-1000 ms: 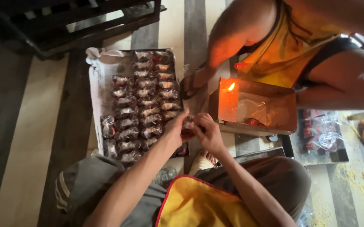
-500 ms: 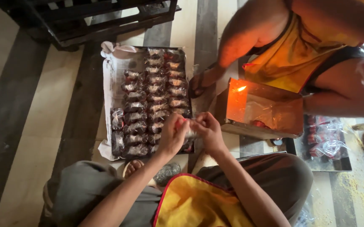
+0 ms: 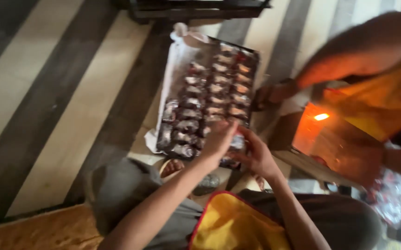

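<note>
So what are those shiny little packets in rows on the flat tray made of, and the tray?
The small packets look wrapped in clear glossy plastic film, since they glint and dark filling shows through; the blur leaves it unsure. The flat dark tray looks like metal with a thin raised rim, lined with white paper or plastic that crumples at its edge.

This looks like a home floor used as a small hand-packing spot, not a factory or shop. People sit on the ground: bare knees and a bare foot show just below a tray (image 3: 170, 69) lined with white paper and filled with rows of small wrapped pieces. The floor (image 3: 47, 92) around the tray is laid in broad pale and dark stripes. Right of the tray, an open box (image 3: 330, 139) shelters a small flame (image 3: 321, 116), with another person seated beside it. Above the tray stands a dark slatted rack (image 3: 195, 7).
</note>
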